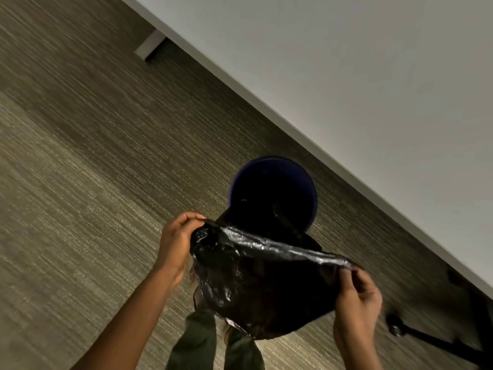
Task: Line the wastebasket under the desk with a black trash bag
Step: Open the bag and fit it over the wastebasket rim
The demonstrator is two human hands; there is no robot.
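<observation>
Scene: a person stands over a round wastebasket (273,192) at centre frame, on carpet (80,182), just beside the edge of the pale worktop (373,76) that fills the upper right.
Bag: a black trash bag (256,276) is stretched between both hands in the lower middle of the frame, its far part dipping over or into the near rim of the basket; whether it reaches inside cannot be told, black on black.
Left hand: the left hand (177,243), at lower centre-left, is closed in a pinch on the left end of the bag's top edge.
Right hand: the right hand (357,297), at lower right, is curled shut on the right end of the same edge.
Stage: the bag looks held up and not yet folded over the rim.
Risk, mouth shut: if the two layers of film cling, the bag would likely go in flat and not line the walls.
Risk, slip: thin glossy film held only by pinches could pull free on one side and drop into the basket.
Risk, tipping: a tug on the near rim may tilt or slide the light basket.
Risk, footing: a chair wheel (396,325) sits at lower right, near the person's legs (197,340).
</observation>
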